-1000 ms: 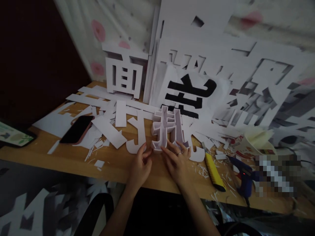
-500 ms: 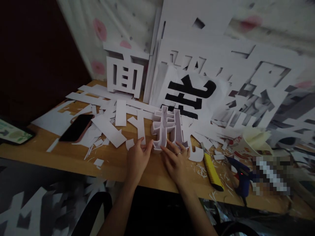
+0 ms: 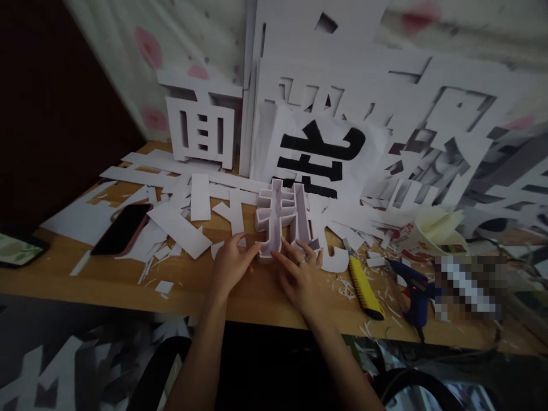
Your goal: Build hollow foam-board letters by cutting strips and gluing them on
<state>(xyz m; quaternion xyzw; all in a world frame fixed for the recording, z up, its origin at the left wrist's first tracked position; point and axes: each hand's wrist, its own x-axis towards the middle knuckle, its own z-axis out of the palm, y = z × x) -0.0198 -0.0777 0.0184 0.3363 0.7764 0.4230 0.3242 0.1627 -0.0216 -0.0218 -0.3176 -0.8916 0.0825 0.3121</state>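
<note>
A hollow white character (image 3: 302,220) with raised walls, shaped like a Chinese character, stands on the wooden table right in front of me. At its near left corner, the thumb and fingertips of my left hand (image 3: 231,264) press against the wall. My right hand (image 3: 302,274), a ring on one finger, has its fingers curved over the near edge of the same character. Behind it leans a white sheet with a printed black character (image 3: 319,160). Curved and forked flat white cutouts (image 3: 336,260) lie beside the hollow piece.
To the right lie a yellow utility knife (image 3: 363,288), a blue glue gun (image 3: 413,294) and a paper cup (image 3: 423,242). A dark phone (image 3: 122,228) rests among white scraps on the left. Cut white boards (image 3: 312,51) and a finished white character (image 3: 201,128) stand at the back.
The whole view has shifted, so the table's things sit a little further left in the picture. Both hands stay at the hollow character's near edge, with only slight finger movement.
</note>
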